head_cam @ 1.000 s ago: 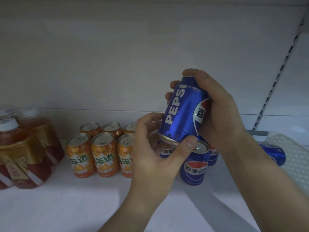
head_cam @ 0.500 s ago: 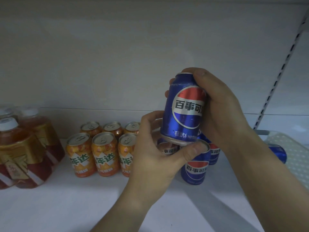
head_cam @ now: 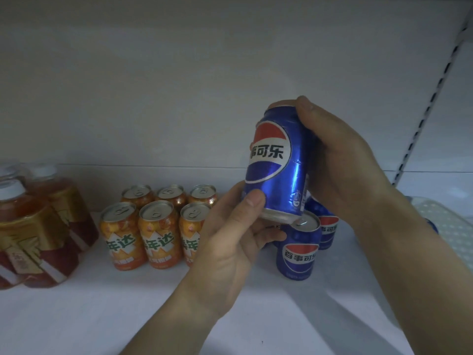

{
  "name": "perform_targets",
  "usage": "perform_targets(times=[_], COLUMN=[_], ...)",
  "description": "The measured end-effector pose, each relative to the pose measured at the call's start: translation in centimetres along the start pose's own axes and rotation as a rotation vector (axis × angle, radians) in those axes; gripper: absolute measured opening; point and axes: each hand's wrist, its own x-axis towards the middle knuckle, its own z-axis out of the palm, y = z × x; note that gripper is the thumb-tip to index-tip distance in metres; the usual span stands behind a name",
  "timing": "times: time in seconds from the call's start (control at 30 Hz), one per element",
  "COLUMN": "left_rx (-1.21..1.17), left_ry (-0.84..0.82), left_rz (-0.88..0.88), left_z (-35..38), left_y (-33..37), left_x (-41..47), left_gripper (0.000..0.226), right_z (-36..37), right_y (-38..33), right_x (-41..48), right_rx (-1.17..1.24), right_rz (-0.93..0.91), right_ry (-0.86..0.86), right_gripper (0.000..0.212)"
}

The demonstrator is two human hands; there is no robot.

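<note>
Gripped round its side by the right hand (head_cam: 340, 162) and pinched at the base by the left hand (head_cam: 230, 242), the blue can (head_cam: 279, 170) appears slick, thin-walled, probably full; hold mid-body.

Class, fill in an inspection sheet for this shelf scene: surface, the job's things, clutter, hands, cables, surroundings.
Surface: white shelf, arm shadows across it.
Job's things: blue cola can, held slightly tilted just above the standing blue cans; contact unclear.
Clutter: six orange cans in two rows; reddish drink bottles at left.
Hands: left hand grips the can's base; right hand grips its top and side.
Cables: nothing seen.
Surroundings: white back panel, slotted upright, perforated white tray at right.
</note>
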Motion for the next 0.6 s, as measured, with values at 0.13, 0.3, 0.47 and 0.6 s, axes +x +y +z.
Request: perform_targets(times=[0.13, 0.3, 0.47, 0.6], left_rx=[-0.185, -0.349, -0.321, -0.359], left_ry=[-0.029, -0.135, -0.242, -0.261], left_rz=[-0.100, -0.234, -0.356, -0.428], left_z=[0.1, 0.1, 0.5, 0.6], left_y=[0.2, 0.9, 1.8, 1.9], left_x=[-0.1, -0.5, -0.5, -0.5], left_gripper=[0.066, 0.066, 0.077, 0.076], right_z=[0.0, -0.1, 0.3, 0.3], right_y=[0.2, 0.3, 0.2, 0.4], right_x=[0.0, -0.6, -0.8, -0.7], right_rx=[-0.064, -0.232, -0.337, -0.404], right_rz=[-0.030, -0.001, 0.111, 0.171], right_ry=[0.022, 0.040, 0.083, 0.041], right_gripper=[0.035, 0.033, 0.046, 0.056])
